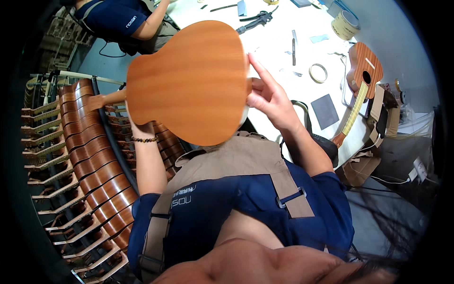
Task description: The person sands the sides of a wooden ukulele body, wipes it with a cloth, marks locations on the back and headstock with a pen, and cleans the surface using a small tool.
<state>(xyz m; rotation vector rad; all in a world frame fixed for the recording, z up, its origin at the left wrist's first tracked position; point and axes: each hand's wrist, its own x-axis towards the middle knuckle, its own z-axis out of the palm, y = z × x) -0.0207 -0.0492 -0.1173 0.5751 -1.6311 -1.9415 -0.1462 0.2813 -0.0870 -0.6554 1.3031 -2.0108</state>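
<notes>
A ukulele (189, 83) is held up before my chest, its plain orange-brown wooden back facing me and its neck pointing left. My left hand (137, 124) grips it on the near side where body and neck meet; its fingers are hidden behind the wood, and a beaded bracelet circles the wrist. At the rounded right end, my right hand (272, 97) holds the rim, with the thumb and some fingers bent against the edge and the index finger stretched along it. The front of this ukulele is out of sight.
Left of me stands a rack packed with brown ukuleles (90, 137). The white table (283, 94) bears a striped ukulele (366, 71), tape rolls (318, 73), a dark grey sheet (324, 111) and a black air gun (257, 20). A person (118, 26) works at far left.
</notes>
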